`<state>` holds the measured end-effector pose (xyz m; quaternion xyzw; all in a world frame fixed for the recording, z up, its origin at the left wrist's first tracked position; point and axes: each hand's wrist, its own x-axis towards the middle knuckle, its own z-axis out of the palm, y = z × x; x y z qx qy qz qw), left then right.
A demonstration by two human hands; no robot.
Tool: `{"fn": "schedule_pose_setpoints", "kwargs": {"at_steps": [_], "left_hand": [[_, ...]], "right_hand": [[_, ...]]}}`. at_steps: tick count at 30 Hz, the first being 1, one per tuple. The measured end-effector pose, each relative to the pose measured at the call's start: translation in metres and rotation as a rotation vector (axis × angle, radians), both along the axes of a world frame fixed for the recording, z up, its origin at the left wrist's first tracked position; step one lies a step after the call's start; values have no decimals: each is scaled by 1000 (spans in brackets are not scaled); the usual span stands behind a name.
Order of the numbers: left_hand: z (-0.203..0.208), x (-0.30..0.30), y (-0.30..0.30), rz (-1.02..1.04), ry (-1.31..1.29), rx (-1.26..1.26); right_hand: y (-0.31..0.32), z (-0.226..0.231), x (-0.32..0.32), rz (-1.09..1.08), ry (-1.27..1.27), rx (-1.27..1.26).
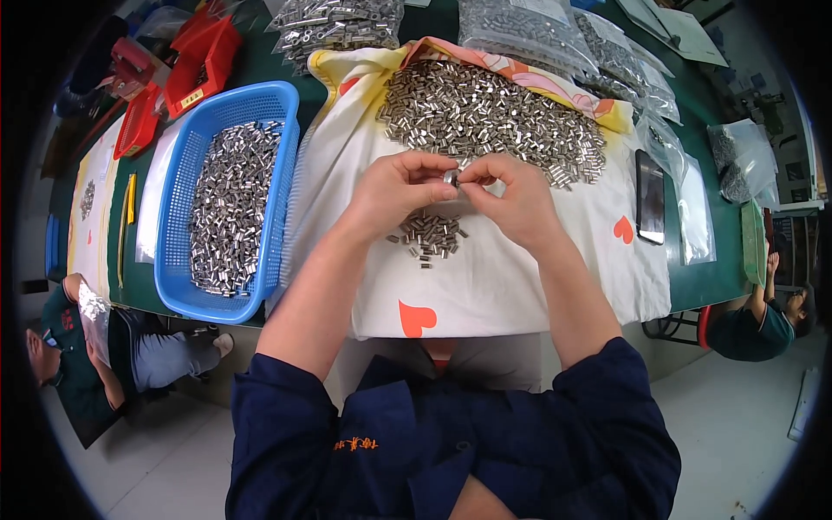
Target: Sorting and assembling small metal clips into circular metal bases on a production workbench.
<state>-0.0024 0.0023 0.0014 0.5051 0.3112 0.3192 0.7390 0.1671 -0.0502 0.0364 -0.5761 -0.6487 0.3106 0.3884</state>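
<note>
Between the fingertips of both hands is a small shiny metal sleeve (451, 178), held above the cloth. My left hand (395, 192) pinches it from the left, thumb and fingers closed. From the right, my right hand (513, 198) is closed on it too, fingertips touching the same piece. Just below my hands lies a small group of metal sleeves (429, 236). Beyond them a large heap of metal sleeves (494, 113) spreads over the cloth (503, 295), which is white with red hearts. Parts of the heap are hidden behind my fingers.
A blue plastic basket (292, 165) full of metal sleeves stands at left. Red bins (204, 69) sit behind it. Bags of metal parts (338, 26) line the back. A phone (650, 198) lies right of the cloth. A person (113, 338) is at left, another (754, 325) at right.
</note>
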Motion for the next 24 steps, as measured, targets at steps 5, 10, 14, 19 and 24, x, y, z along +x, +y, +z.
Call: {"fn": "schedule_pose_setpoints", "kwargs": {"at_steps": [5,10,14,19,24], "left_hand": [[-7,3,0,-9,36,31],[-4,4,-1,19,56,1],[2,2,-3,-21,119,45],[5,3,-6,-170,208,76],[8,4,-7,-217,232,126]], "right_hand": [[-2,-11,-5,-10,-235,239],[-1,-12,-1,-38,-267,279],[2,4,7,51,-46,-149],[11,-6,20,-19,-30,-210],[18,-36,8,-90,-600,358]]}}
